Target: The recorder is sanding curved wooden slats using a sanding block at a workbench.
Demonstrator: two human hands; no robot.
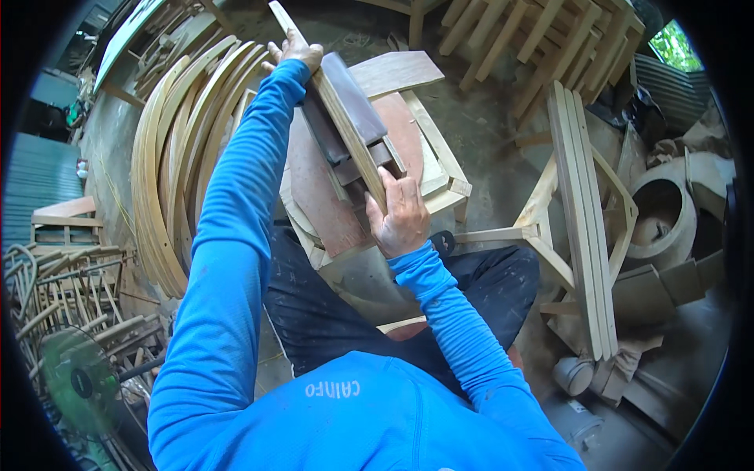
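The person holds a long wood strip (345, 118) with 2 hands. It lies slanted across a dark block (357, 98), on a small wood stool (440, 169) in front of the knees.

The left hand (294, 53) is at the far end of the strip. Its fingers are curled around the wood there. The right hand (402, 216) is at the near end. Its fingers are pressed together and wrap over the strip, with the thumb on the side. Both hands grip tight on the wood.

The strip looks light, since it is thin and narrow. It looks stiff, but a strip this long could bend a bit in the middle if pushed hard. The wood looks bare and dry, so it should not slip. The edges may be sharp or give splinters. The best place to hold it seems to be near each end, as the hands do now, so it stays flat and does not twist.

To the left is a stack of bent wood hoops (177, 157). To the right stands a wood frame (581, 212). A green fan (75, 381) sits low on the left.
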